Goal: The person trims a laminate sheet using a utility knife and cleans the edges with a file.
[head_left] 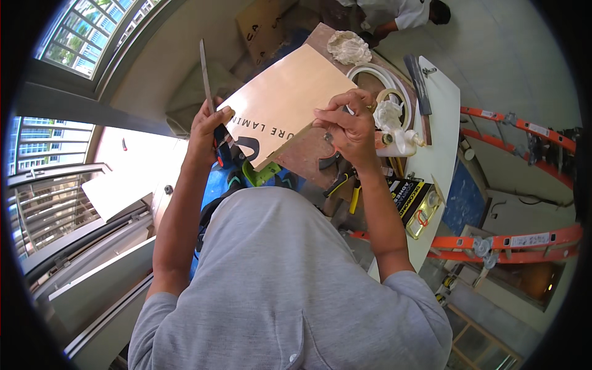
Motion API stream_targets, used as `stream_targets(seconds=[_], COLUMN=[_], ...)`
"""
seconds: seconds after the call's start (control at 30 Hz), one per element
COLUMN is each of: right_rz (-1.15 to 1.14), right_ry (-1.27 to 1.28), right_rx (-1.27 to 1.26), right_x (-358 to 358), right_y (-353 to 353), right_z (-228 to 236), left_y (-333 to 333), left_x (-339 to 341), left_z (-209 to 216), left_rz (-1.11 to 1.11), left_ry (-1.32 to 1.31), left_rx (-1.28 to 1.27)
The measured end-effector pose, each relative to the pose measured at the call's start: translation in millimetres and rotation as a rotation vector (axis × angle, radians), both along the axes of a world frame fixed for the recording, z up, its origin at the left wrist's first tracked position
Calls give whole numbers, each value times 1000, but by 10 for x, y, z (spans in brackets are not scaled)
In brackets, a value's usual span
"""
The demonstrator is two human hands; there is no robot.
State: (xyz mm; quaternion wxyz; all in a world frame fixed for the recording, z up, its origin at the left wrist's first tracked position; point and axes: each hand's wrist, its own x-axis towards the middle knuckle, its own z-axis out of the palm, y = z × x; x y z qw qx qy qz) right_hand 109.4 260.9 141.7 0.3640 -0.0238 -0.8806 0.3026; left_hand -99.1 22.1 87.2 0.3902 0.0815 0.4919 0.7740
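Both my hands hold up a tan laminate board [290,92] with dark print on its face. My left hand [206,123] is closed, its thumb against the board's left edge. The same hand grips a tool with a long, flat grey metal blade, like a file [205,68]; its blue and dark handle [222,151] shows below the fist. At the board's right edge, my right hand [350,123] is closed with thumb and fingers at the rim; some fingertips are hidden. Under the board lies a brown work surface [308,161], partly covered.
Right of the board are a crumpled white cloth [349,48], tape rolls [394,98], a white bottle [404,143], yellow-handled pliers [354,197] and a black box [410,196]. Orange ladders [518,243] stand at right. A person in white [401,13] is beyond the bench. Windows [86,37] are left.
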Motion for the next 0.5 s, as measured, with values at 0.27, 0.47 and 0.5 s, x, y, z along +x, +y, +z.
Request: stream_targets(seconds=[0.27, 0.47, 0.5], right_rz=[93, -141, -255], right_ry=[-118, -42, -64], right_rx=[187, -702, -1023], right_x=[97, 257, 256], right_y=[-390, -388, -392], right_z=[132, -447, -557], left_y=[-60, -44, -17], left_x=[-77, -44, -12], left_z=[-41, -47, -31], left_rz=[44, 72, 80], left_ry=[16, 27, 36], left_rx=[-6, -27, -34])
